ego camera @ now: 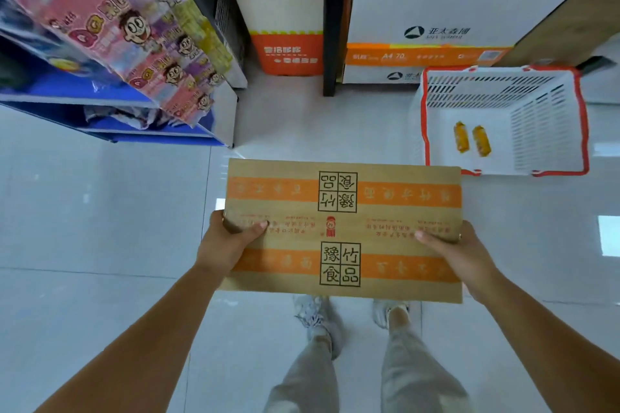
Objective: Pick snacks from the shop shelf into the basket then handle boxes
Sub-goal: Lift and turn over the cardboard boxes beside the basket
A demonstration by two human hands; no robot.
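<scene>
Head view. A brown cardboard box (342,228) with orange bands is held level above the tiled floor (100,211), just below centre. The left hand (228,241) grips its 9 o'clock edge and the right hand (459,251) its 3 o'clock edge, thumbs on the top face. At 2 o'clock a white, red-rimmed basket (583,117) stands on the floor, holding two orange snack packets (461,136). A snack shelf (100,90) occupies 10 o'clock — a paper carton (436,27) sits at 1 o'clock.
</scene>
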